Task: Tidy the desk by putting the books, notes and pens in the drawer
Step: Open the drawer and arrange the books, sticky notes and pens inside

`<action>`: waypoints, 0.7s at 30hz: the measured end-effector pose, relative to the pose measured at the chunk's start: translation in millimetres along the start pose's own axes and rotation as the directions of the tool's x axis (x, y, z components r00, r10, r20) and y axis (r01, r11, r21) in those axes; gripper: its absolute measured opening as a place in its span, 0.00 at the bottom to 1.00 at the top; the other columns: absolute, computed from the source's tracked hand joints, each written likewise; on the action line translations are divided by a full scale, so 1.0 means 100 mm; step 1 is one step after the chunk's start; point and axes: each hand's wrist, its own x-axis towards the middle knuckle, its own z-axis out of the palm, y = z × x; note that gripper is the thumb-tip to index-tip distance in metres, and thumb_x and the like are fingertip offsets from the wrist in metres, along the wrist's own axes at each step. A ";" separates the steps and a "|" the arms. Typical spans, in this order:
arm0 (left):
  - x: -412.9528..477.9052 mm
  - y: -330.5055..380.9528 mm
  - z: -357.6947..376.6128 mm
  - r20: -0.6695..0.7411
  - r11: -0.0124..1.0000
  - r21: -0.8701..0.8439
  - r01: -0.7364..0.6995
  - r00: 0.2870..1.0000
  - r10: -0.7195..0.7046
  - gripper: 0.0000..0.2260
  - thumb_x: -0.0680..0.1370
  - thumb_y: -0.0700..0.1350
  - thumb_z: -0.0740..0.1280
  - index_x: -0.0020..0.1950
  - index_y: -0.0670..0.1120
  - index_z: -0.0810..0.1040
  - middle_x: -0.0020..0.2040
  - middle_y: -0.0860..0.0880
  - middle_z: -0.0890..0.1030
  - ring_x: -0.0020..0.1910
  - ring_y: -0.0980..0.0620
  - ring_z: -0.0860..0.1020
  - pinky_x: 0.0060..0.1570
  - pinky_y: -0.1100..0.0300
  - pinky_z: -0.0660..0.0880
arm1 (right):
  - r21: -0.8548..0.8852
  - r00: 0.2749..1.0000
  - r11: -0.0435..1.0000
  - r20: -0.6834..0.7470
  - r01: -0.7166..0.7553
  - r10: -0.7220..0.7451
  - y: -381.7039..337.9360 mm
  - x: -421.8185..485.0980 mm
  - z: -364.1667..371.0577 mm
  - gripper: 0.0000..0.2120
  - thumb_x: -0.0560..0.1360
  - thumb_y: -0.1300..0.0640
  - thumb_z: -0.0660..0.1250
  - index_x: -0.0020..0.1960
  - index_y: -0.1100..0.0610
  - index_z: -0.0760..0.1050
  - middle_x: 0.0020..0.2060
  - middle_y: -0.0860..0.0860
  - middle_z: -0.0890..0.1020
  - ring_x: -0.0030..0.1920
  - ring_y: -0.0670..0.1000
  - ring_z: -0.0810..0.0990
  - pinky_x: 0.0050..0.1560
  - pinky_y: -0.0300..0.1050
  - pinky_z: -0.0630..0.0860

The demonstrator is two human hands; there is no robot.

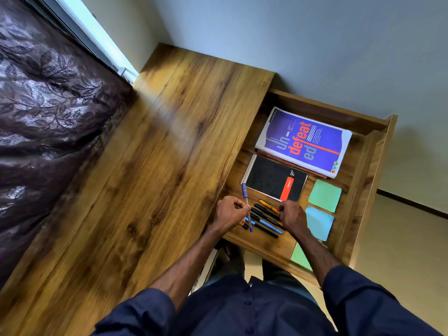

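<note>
Near: left hand pinches a blue ballpoint over the drawer's pen row — evidently to lay it alongside. The right hand curls its fingers onto that row; grip unclear. Farther in — spiral notebook, sticky notes, purple book, stowed flat.

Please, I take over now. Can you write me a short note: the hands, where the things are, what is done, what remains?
Left hand pinches a purple pen over the open drawer.
Right hand rests on the pen row, fingers curled; grip unclear.
Already in the drawer: purple book, black notebook, sticky notes, pen row.
Left: lay the purple pen with the others.
</note>
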 end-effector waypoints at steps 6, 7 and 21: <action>0.01 0.00 0.00 0.002 1.000 0.016 0.017 1.000 -0.017 0.05 0.77 0.45 0.72 0.48 0.43 0.83 0.39 0.48 0.86 0.34 0.55 0.85 0.37 0.56 0.84 | -0.003 1.000 1.000 -0.008 -0.007 0.007 0.01 0.01 0.00 0.06 0.78 0.64 0.67 0.48 0.57 0.82 0.40 0.53 0.81 0.39 0.50 0.79 0.37 0.40 0.72; 0.02 0.00 0.00 0.003 1.000 0.021 0.020 1.000 -0.020 0.05 0.77 0.45 0.72 0.48 0.43 0.83 0.39 0.49 0.86 0.34 0.55 0.85 0.38 0.55 0.85 | 0.007 1.000 1.000 -0.011 -0.008 0.008 0.00 0.00 0.00 0.06 0.78 0.64 0.67 0.48 0.57 0.82 0.40 0.53 0.82 0.40 0.50 0.79 0.37 0.41 0.73; 0.07 0.24 0.11 -0.010 0.989 -0.126 0.077 0.997 -0.079 0.10 0.77 0.46 0.73 0.56 0.43 0.84 0.41 0.47 0.86 0.30 0.58 0.83 0.32 0.67 0.79 | 0.722 0.948 0.688 0.162 0.076 -0.274 -0.46 -0.36 -0.37 0.10 0.80 0.63 0.66 0.57 0.57 0.83 0.46 0.55 0.87 0.45 0.54 0.87 0.46 0.49 0.84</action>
